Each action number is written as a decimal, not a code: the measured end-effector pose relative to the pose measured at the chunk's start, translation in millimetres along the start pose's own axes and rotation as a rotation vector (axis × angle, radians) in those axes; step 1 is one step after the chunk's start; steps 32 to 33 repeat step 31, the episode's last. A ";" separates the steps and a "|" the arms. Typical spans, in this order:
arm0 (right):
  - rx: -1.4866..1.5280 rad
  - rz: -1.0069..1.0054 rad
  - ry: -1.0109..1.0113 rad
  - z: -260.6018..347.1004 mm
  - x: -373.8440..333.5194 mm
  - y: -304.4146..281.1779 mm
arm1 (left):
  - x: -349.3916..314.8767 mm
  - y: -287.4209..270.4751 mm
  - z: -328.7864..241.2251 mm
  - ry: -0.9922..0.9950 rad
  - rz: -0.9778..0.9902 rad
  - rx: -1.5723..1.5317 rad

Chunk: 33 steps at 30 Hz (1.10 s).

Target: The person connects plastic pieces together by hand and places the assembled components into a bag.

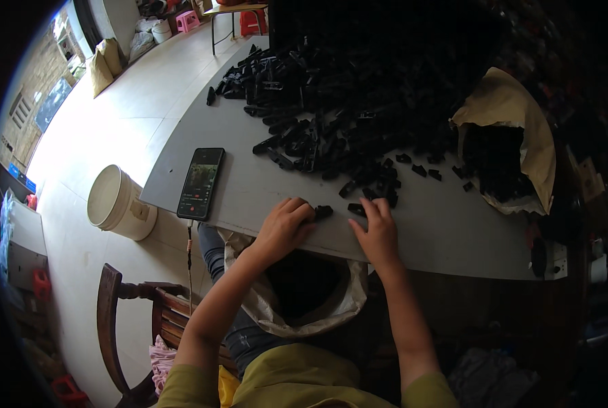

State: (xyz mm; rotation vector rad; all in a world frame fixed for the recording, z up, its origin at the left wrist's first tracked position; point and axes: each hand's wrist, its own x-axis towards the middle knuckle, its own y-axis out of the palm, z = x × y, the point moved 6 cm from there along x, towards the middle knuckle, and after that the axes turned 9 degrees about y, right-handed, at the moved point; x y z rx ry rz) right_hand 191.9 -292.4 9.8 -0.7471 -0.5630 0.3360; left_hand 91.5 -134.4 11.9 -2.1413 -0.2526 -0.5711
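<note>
My left hand [287, 228] is at the near edge of the grey table, its fingers curled and closed on a small black plastic clip [324, 212] that sticks out at the fingertips. Just to the right, my right hand [377, 234] rests with thumb and fingers apart, around another black clip [356, 209]. Beyond both hands a large heap of similar black clip-like pieces [311, 139] spreads over the tabletop. Below my hands, a pale sack [328, 326] hangs open at the table edge, over my lap; its inside is too dark to make out.
A phone [201, 183] with a lit screen lies left of my hands, a cable running down from it. On the right, a brown paper bag [538, 146] lies open with dark pieces inside. A whitish bucket [120, 204] and a wooden chair [113, 326] stand on the left.
</note>
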 end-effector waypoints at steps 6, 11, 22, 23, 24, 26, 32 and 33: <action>0.104 0.198 0.109 -6.5 12.4 10.6 | -7.3 1.7 12.7 -0.118 -0.061 -0.280; 0.740 0.337 0.276 7.0 3.4 29.6 | -3.0 9.8 11.3 -0.133 0.070 -0.374; 0.113 0.208 -0.224 15.8 -9.3 6.6 | -3.1 14.1 19.3 -0.157 0.069 -0.406; 0.087 0.228 -0.249 16.6 -9.6 6.5 | -2.5 13.4 19.9 -0.127 0.054 -0.402; 0.086 0.226 -0.249 15.2 -8.8 8.1 | -1.3 12.8 20.5 -0.126 0.054 -0.401; 0.182 0.233 -0.232 10.4 -7.5 12.5 | -0.1 15.9 22.4 -0.192 0.102 -0.479; 0.115 0.222 -0.245 18.9 -9.5 27.1 | 5.8 16.9 18.1 -0.138 0.103 -0.414; 0.115 0.222 -0.245 18.9 -9.5 27.1 | 5.8 16.9 18.1 -0.138 0.103 -0.414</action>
